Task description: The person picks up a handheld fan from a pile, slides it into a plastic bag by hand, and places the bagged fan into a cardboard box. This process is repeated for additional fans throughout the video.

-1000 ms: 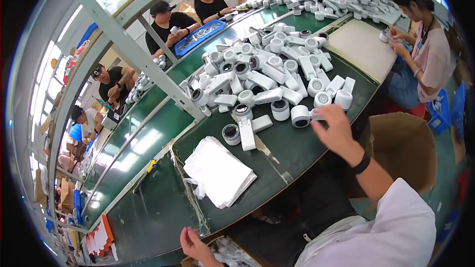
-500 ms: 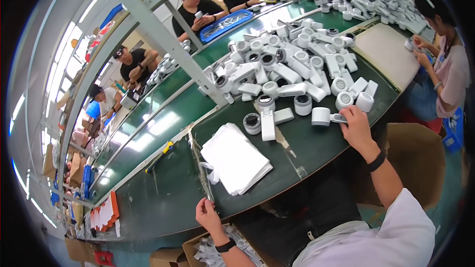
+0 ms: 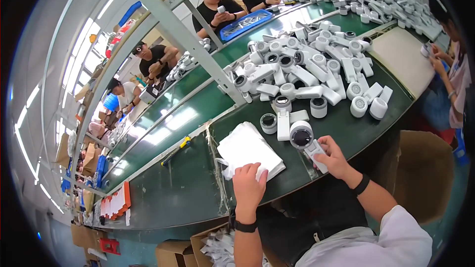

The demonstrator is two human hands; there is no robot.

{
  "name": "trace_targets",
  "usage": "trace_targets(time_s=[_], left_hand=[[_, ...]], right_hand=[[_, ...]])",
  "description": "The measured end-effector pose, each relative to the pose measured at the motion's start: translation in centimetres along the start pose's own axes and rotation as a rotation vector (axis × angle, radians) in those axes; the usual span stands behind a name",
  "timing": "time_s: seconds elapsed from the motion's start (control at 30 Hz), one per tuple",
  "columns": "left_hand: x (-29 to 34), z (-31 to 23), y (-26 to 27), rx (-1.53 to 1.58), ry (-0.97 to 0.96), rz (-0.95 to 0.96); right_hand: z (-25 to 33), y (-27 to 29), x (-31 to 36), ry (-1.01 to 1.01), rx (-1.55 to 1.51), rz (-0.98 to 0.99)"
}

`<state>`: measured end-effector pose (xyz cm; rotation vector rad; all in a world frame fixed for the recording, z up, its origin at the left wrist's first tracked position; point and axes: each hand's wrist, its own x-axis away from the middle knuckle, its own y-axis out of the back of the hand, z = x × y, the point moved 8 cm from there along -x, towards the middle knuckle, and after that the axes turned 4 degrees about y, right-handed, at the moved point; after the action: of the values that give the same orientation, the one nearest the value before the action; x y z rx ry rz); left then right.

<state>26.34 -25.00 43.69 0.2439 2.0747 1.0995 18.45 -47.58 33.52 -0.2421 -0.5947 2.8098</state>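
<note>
My right hand grips the handle of a white handheld device with a round dark-faced head, held just above the near edge of the green table. My left hand rests on the near corner of a stack of white plastic bags, fingers pressing on the top bag. A big heap of the same white devices lies further out on the table. Two more units lie just beyond my right hand.
A brown cardboard box stands at my right, and another box with white bags sits below the table. Several people work across the table and one at the right edge. A blue tray and a slanted metal post are beyond.
My right hand has pulled back from the pile to the table's near edge with a white device in it. My left hand has come up from below the table onto the bag stack.
</note>
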Motion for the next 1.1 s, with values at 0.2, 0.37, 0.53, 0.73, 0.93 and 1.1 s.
trace_targets(time_s=[0.2, 0.37, 0.53, 0.73, 0.93, 1.1], left_hand=[[0.4, 3.5, -2.1, -0.077, 0.153, 0.200], [-0.4, 4.3, -1.4, 0.040, 0.236, 0.117], [-0.1, 4.9, -1.4, 0.088, 0.245, 0.102], [0.0, 5.1, -1.1, 0.108, 0.326, 0.063], [0.6, 5.2, -1.0, -0.007, 0.207, 0.054], [0.8, 4.2, -0.9, 0.249, 0.373, -0.061]], right_hand=[[-1.6, -0.5, 0.0, -0.093, 0.037, 0.014], [-1.9, -0.3, -0.1, -0.079, 0.068, 0.023], [-1.9, -0.1, -0.1, -0.074, 0.036, -0.015], [-1.3, -0.2, 0.1, -0.080, -0.004, -0.022], [-1.7, 0.0, 0.0, -0.048, 0.020, -0.012], [-1.5, 0.1, 0.1, 0.022, 0.158, -0.065]])
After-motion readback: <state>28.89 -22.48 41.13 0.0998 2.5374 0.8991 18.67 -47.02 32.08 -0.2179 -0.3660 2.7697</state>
